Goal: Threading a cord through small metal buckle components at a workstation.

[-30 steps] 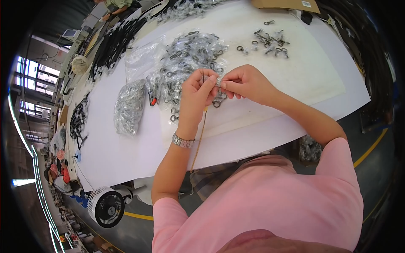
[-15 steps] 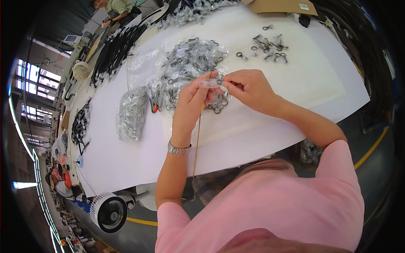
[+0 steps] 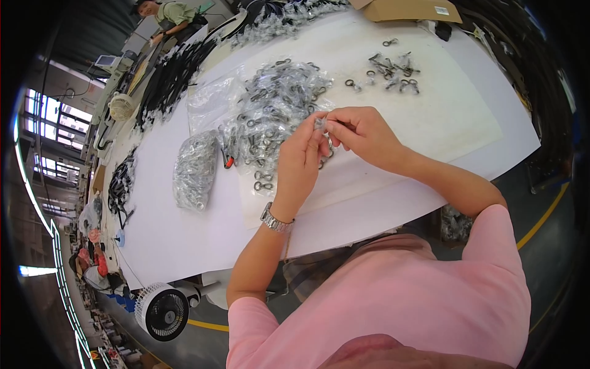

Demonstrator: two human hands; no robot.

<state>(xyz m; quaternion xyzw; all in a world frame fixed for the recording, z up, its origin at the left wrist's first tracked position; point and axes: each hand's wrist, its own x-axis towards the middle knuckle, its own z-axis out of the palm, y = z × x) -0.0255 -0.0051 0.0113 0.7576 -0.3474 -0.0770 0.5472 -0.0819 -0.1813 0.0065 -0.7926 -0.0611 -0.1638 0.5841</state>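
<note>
My left hand [image 3: 302,161] and my right hand [image 3: 362,132] meet over the white table [image 3: 184,234], fingertips pinched together on a small clear plastic bag [image 3: 320,124] with a dark metal ring part in it. A metal watch [image 3: 275,221] sits on my left wrist. Just left of my hands lies a big heap of bagged metal ring clips [image 3: 273,107]. A few loose clips [image 3: 263,182] lie beside my left hand.
A full clear bag of parts [image 3: 195,170] lies further left. A small group of loose clips [image 3: 393,72] sits far right, with a cardboard box [image 3: 405,9] behind. Black straps [image 3: 169,77] run along the far edge. A white fan [image 3: 163,310] stands on the floor. Another person [image 3: 169,13] works at the far end.
Both hands stay pinched together on the small part; the fingers have shifted slightly and the view has drifted a little.
</note>
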